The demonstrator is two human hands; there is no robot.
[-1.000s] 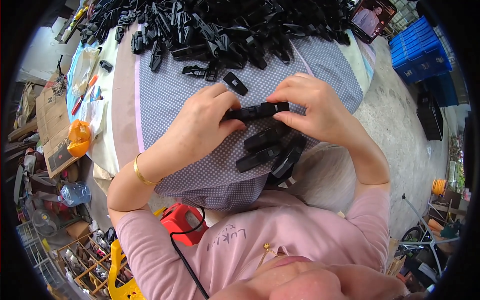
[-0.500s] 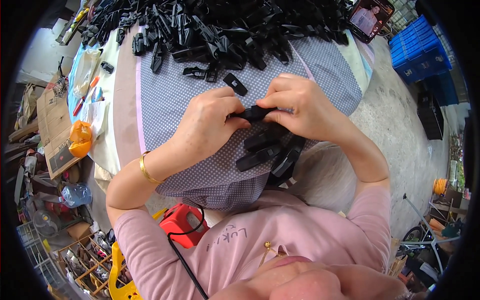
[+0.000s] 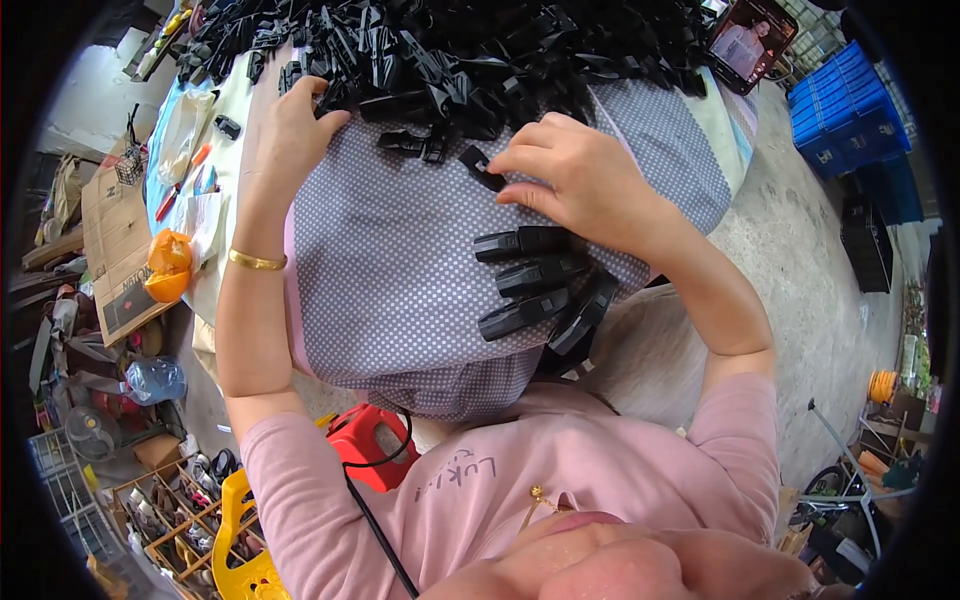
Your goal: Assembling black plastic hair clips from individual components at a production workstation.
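My left hand point(image 3: 288, 135) reaches out to the left edge of a big pile of black plastic parts point(image 3: 450, 55), its fingers curled in among them; what it holds is hidden. My right hand point(image 3: 580, 180) pinches a small black plastic piece point(image 3: 478, 165) lying on the grey dotted cloth point(image 3: 390, 280), just below the pile. Right under that hand lies a row of several long black assembled parts point(image 3: 525, 275), side by side near the cloth's front edge.
A phone point(image 3: 748, 42) with a lit screen stands at the back right. Blue crates point(image 3: 840, 110) sit on the concrete floor to the right. At the left are an orange object point(image 3: 167, 265), cardboard point(image 3: 115, 235), pens and a plastic bottle point(image 3: 152, 380). A red object point(image 3: 365, 445) lies below the table.
Both hands were together on one long black part. That part now lies in the row; my left hand has gone out to the pile and my right to the small piece.
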